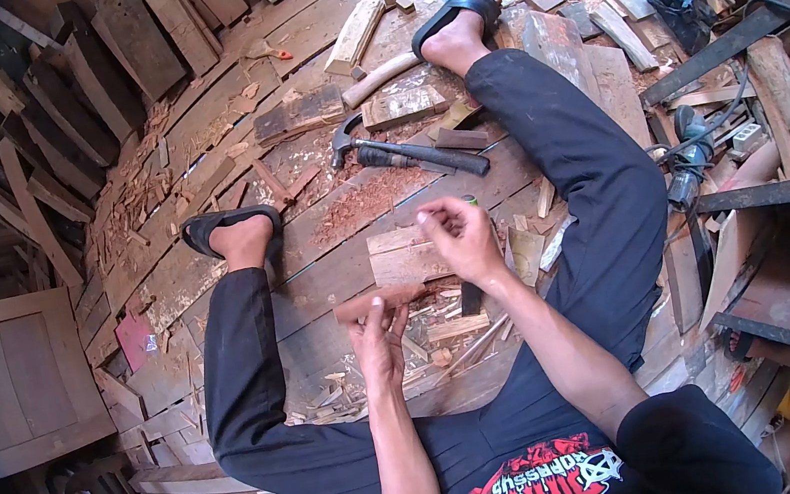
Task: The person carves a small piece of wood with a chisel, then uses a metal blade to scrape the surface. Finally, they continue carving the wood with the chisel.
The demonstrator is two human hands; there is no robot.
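Note:
A short reddish-brown wood piece is held in my left hand, thumb on its near side. To the right and a little higher, my right hand is raised with its fingers curled; whether anything small is between them cannot be made out. Below my right hand lies a pale wood block on the plank floor, with a dark tool partly hidden beside it. Farther forward rests a hammer with a black handle, close to reddish wood shavings.
Wood blocks and offcuts lie between the sandalled feet. A brush is farther off. Boards lean at the upper left. At right, a power tool with a cord lies beside a metal-edged shelf.

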